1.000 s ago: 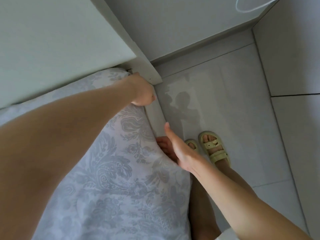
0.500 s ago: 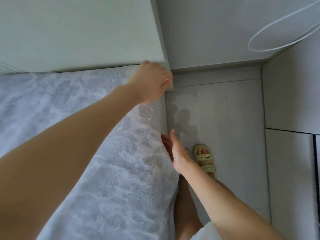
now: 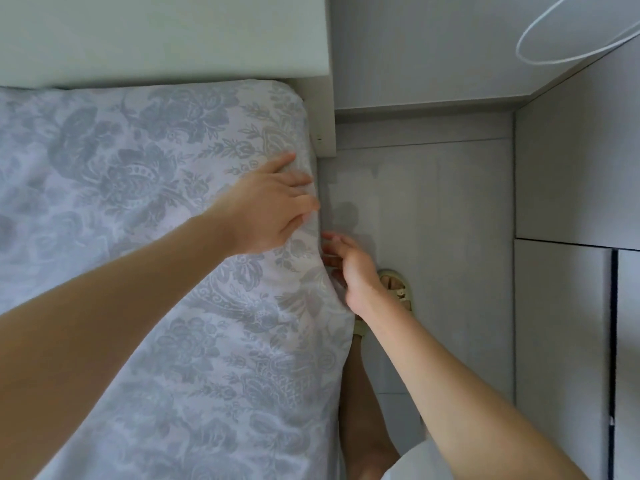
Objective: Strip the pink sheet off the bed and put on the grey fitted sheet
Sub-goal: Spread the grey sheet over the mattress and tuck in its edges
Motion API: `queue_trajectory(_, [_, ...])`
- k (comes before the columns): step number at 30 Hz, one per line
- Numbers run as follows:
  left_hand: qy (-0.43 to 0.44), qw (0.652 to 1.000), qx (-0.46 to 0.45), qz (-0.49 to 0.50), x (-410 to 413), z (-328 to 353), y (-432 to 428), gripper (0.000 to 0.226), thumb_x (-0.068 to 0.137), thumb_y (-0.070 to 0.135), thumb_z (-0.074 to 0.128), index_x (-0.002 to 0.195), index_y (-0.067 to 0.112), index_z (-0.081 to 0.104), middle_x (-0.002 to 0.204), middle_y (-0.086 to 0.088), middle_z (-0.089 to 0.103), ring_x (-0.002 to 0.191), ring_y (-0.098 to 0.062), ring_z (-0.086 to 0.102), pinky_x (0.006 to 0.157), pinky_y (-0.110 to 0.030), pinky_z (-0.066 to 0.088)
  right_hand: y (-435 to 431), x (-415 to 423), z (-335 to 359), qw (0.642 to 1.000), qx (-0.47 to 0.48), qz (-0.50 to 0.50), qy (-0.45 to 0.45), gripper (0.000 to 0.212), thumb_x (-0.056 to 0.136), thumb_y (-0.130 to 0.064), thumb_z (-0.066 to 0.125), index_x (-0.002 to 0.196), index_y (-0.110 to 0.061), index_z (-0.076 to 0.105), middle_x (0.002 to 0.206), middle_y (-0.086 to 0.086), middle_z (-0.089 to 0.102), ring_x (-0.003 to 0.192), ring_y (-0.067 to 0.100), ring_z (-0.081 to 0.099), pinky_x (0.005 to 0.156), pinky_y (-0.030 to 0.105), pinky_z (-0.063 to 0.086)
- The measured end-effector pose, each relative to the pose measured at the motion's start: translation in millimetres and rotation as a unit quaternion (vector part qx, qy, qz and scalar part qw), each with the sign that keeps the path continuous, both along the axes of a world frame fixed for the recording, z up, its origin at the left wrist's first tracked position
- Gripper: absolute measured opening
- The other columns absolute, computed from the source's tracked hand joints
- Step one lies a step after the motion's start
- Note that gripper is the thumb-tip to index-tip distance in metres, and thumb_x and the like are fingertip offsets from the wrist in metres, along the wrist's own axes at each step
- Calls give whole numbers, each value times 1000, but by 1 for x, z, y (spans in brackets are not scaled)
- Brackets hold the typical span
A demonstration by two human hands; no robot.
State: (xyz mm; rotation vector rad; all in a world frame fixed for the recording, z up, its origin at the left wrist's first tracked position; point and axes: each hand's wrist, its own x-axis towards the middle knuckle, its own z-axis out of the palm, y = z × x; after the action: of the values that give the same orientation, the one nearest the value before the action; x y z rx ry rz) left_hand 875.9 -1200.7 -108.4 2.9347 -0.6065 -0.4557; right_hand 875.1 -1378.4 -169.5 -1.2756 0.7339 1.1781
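Observation:
A grey floral fitted sheet (image 3: 138, 168) covers the mattress, wrapped over its top right corner next to the pale headboard (image 3: 173, 36). My left hand (image 3: 270, 209) lies flat on the sheet at the mattress's right edge, fingers spread and pointing toward the edge. Lower down, my right hand (image 3: 353, 271) is against the mattress's side, its fingertips touching the sheet where it hangs over the edge. Part of those fingers is hidden behind the fabric. No pink sheet is in view.
A white bed-frame post (image 3: 325, 116) stands at the corner. Grey floor tiles (image 3: 433, 237) form a narrow aisle between the bed and white cabinet fronts (image 3: 571, 168). My foot in a yellow sandal (image 3: 394, 285) stands beside the mattress. A white cable loop (image 3: 518, 51) hangs at the upper right.
My left hand has come away from the corner by the headboard and now rests flat on the sheet lower along the edge. The right hand stays at the mattress's side.

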Motion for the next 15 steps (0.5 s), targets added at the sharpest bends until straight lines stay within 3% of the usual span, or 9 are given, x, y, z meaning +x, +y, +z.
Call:
queue_trajectory(2, [15, 998, 42, -43, 6, -7, -1, 49, 93, 34, 25, 101, 17, 70, 89, 1, 73, 109, -23, 61, 115, -41, 5, 0, -1, 4, 999, 29, -21, -12, 30, 102, -23, 38, 115, -8, 60, 87, 5, 62, 72, 15, 57, 65, 23, 49])
queue_trajectory(5, [29, 992, 96, -79, 20, -10, -7, 65, 93, 39, 7, 99, 20, 69, 81, 6, 71, 98, -19, 61, 114, -40, 0, -1, -5, 11, 999, 31, 3, -7, 41, 102, -36, 36, 117, -7, 61, 105, 8, 66, 95, 20, 61, 88, 32, 48])
queue_trajectory(7, [31, 992, 96, -74, 28, -6, -15, 71, 92, 40, -1, 93, 19, 67, 76, 3, 70, 88, -21, 61, 111, -41, 14, -4, -5, 15, 999, 30, 36, -6, 48, 99, -46, 35, 114, -10, 64, 110, 8, 67, 99, 19, 62, 90, 32, 49])
queue_trajectory(9, [30, 994, 88, -65, 30, -3, -17, 73, 90, 40, -6, 86, 17, 64, 70, 0, 66, 77, -23, 59, 100, -38, 27, -7, -1, 19, 997, 32, 69, -18, 50, 98, -52, 35, 106, -14, 66, 99, 0, 68, 90, 9, 64, 81, 23, 50])
queue_trajectory(12, [11, 993, 87, -76, 25, -4, -12, 68, 94, 39, 0, 77, 17, 62, 60, 2, 60, 67, -22, 55, 89, -36, 28, -7, 1, 17, 993, 61, 91, -40, 43, 100, -47, 30, 111, -20, 61, 92, -14, 63, 72, -14, 61, 62, 4, 46])
queue_trajectory(15, [24, 991, 99, -82, 25, -7, -10, 68, 95, 39, -1, 78, 18, 62, 61, 3, 61, 69, -21, 55, 89, -35, 27, -1, -4, 20, 994, 68, 78, -28, 43, 100, -48, 29, 107, -24, 64, 97, -9, 67, 90, 2, 64, 83, 18, 50])
